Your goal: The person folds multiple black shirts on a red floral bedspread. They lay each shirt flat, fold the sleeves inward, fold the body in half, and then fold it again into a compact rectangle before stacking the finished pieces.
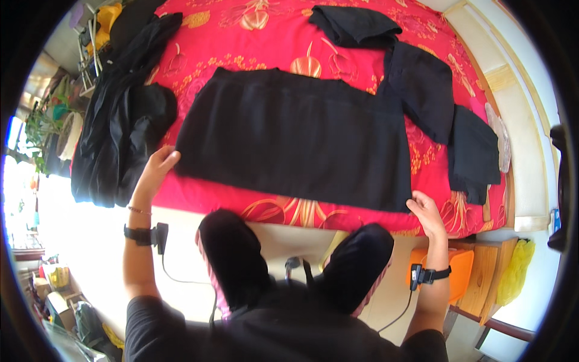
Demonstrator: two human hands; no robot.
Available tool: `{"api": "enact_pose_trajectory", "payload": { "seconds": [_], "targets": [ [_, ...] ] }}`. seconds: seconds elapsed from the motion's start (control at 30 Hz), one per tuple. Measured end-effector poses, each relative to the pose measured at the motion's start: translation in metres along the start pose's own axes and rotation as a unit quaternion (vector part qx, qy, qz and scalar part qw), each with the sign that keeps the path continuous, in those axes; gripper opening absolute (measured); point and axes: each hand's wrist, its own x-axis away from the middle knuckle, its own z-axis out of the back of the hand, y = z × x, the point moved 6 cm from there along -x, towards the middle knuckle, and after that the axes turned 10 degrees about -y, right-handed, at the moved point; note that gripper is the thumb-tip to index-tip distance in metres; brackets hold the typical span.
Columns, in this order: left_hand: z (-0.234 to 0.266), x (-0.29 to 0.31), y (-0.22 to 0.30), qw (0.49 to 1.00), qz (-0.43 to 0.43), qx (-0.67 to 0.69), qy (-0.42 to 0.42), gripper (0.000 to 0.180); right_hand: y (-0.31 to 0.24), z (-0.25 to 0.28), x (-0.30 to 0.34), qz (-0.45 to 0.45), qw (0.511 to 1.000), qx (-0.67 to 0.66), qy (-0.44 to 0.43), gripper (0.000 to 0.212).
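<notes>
A black garment [295, 139], shaped like a skirt, lies spread flat on the bed in front of me. Its wider edge faces me and its narrower edge points away. At its near left corner my left hand [158, 169] is closed, thumb and fingers pinching the cloth. My right hand [429, 212] pinches the near right corner in the same way. Between the two hands the near edge runs fairly straight, and the cloth shows only faint ripples.
Red floral sheeting [271, 211] covers the bed. Loose black clothing [126, 133] hangs over its left side. Folded dark garments [422, 90] lie along the right, one touching the spread cloth. An orange bin [461, 274] and a wooden cabinet [485, 277] stand at the lower right.
</notes>
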Motion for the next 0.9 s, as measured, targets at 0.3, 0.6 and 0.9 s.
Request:
{"api": "enact_pose_trajectory", "payload": {
  "seconds": [0.3, 0.6, 0.9],
  "targets": [
    [-0.01, -0.004, 0.0, 0.955, -0.228, 0.181, 0.063, 0.015, -0.008, 0.005, -0.015, 0.208, 0.953, -0.136, 0.176, 0.023],
    [0.003, -0.002, -0.035, 0.964, -0.085, -0.179, 0.176, 0.029, 0.021, 0.004, -0.001, 0.107, 0.943, 0.292, 0.115, 0.026],
    [-0.109, -0.022, 0.177, 0.867, -0.221, -0.446, -0.027, 0.029, -0.207, -0.072, -0.022, 0.201, 0.827, 0.525, -0.027, 0.04]
  ]
}}
